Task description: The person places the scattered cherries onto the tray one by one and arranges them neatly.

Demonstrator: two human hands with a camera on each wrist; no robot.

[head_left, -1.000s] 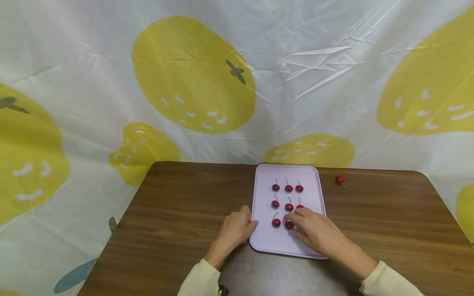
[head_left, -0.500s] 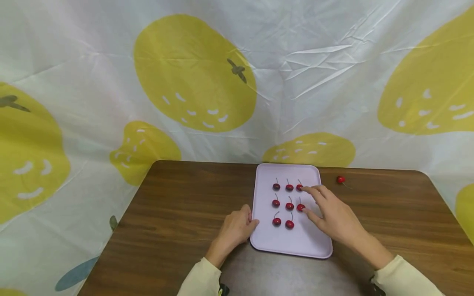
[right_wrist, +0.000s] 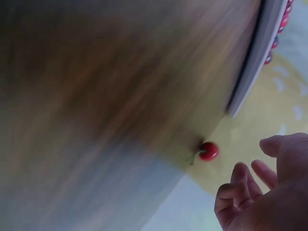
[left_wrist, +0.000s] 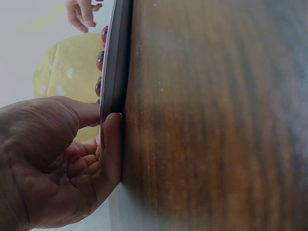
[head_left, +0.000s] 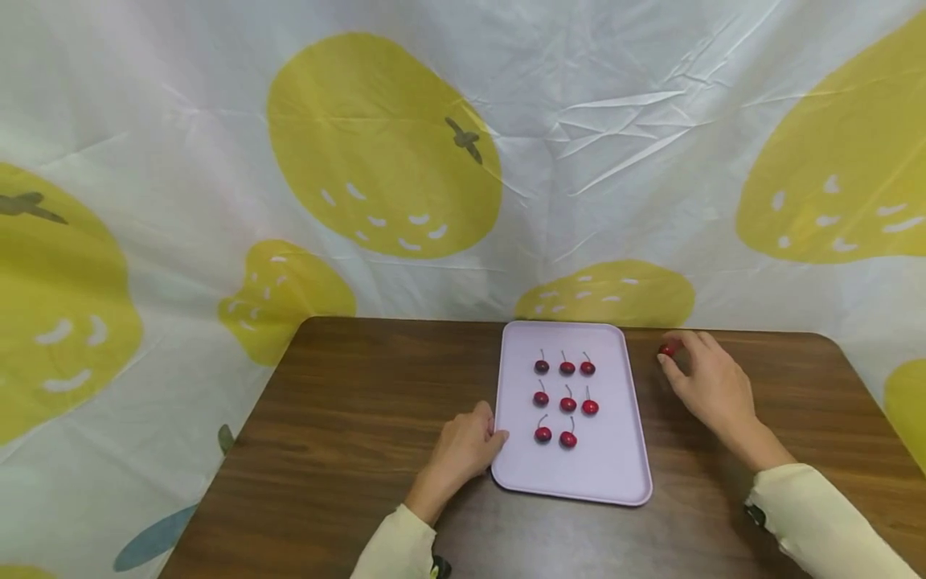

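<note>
My left hand [head_left: 463,446] pinches the left edge of a pale lilac tray [head_left: 571,474], thumb over the rim and a finger underneath, as the left wrist view shows. On the tray stand several dark red cherries [head_left: 567,404] with stems, set in rows; the front row has two. Right of the tray, a loose cherry [head_left: 666,351] lies near the table's far edge. My right hand [head_left: 712,386] is over it, thumb and forefinger on either side. In the right wrist view, a gap shows between the relaxed fingers and that cherry [right_wrist: 209,151].
The wooden table [head_left: 376,402] extends on both sides of the tray. Behind it hangs a white cloth [head_left: 448,281] with yellow fruit prints, close to the table's far edge.
My right hand has moved from the tray's front cherries to the right and away, reaching the loose cherry. The left hand keeps hold of the tray's edge.
</note>
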